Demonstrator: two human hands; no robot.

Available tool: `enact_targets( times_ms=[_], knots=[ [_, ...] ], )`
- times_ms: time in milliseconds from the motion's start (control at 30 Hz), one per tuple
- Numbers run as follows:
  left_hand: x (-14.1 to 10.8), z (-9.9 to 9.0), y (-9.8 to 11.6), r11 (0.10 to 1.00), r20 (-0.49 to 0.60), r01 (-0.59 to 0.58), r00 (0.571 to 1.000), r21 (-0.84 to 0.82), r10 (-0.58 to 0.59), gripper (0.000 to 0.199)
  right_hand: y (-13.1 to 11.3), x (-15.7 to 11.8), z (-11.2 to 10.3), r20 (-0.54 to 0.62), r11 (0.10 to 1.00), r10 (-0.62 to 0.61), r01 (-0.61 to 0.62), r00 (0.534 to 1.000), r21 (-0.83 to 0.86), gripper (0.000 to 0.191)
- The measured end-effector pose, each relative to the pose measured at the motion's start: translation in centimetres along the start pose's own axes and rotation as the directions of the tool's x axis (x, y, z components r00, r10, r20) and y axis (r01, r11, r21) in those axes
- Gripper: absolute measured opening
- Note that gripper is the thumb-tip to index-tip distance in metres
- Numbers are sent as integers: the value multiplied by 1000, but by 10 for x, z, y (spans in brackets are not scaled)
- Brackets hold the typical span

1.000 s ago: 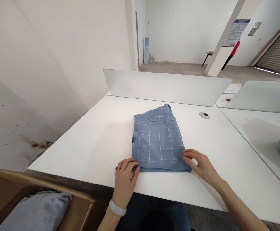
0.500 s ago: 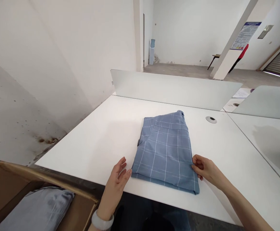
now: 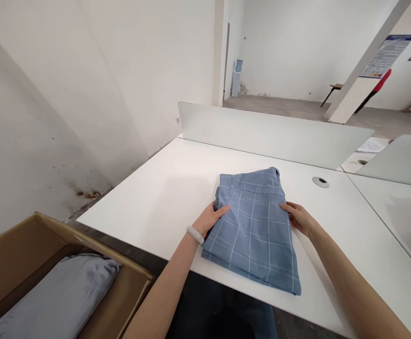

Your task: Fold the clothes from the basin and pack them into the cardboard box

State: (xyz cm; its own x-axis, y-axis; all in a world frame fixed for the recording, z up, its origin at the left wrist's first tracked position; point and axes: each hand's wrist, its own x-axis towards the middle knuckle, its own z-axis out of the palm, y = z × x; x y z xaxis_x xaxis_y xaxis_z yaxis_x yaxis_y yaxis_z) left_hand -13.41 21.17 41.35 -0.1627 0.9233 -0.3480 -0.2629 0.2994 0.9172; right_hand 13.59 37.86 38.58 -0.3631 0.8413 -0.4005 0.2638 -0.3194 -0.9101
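A folded pair of blue trousers [image 3: 253, 230] with a white check lies on the white table, its waistband pointing away from me. My left hand [image 3: 208, 219] grips the left edge, thumb on top of the cloth and the other fingers hidden beneath or behind it. On the opposite edge, my right hand [image 3: 296, 217] pinches the cloth below the waistband, some fingers tucked out of sight. The bottom folded edge lies close to the table's front edge.
At lower left stands an open cardboard box [image 3: 134, 270] holding a grey bagged garment [image 3: 64, 296]. A frosted divider [image 3: 272, 134] runs along the table's back edge. A round cable hole [image 3: 320, 181] is set at the back right. A person in red [image 3: 382, 82] is partly hidden behind a pillar.
Both hands have moved up along the trousers' sides, away from me. My left hand, apart from the cloth before, now grips its edge. The camera view has shifted left.
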Motion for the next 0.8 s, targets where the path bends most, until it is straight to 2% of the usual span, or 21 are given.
enact_targets(
  times_ms=[100,267,400,500,600,667,733,800],
  knots=[
    [-15,3,-11,999,74,0,997,-43,3,69,2,-3,5,19,999,5,-4,1000,-52,39],
    [-47,4,-35,982,26,-125,991,-142,130,65,-8,-4,9,27,995,-43,46,999,-88,42],
    [-63,1,-47,977,-7,-114,993,-177,115,74,-17,2,24,57,983,-3,14,998,-185,49],
    [-80,0,-56,975,-3,-145,989,-167,146,88,-18,1,40,127,989,3,16,992,-149,42],
    [-101,-4,-61,956,-32,-209,978,-205,207,92,-21,-6,59,170,995,4,13,985,-97,37],
    [-119,-14,-58,943,-92,-238,971,-231,223,90,-29,-13,77,221,997,-16,34,975,-76,39],
    [-145,-31,-47,945,-172,-241,963,-222,205,89,-42,-21,103,305,993,-64,90,950,-72,39],
    [-179,-55,-32,955,-274,-242,943,-173,189,88,-57,-31,138,393,983,-115,161,912,-85,38]
  ],
)
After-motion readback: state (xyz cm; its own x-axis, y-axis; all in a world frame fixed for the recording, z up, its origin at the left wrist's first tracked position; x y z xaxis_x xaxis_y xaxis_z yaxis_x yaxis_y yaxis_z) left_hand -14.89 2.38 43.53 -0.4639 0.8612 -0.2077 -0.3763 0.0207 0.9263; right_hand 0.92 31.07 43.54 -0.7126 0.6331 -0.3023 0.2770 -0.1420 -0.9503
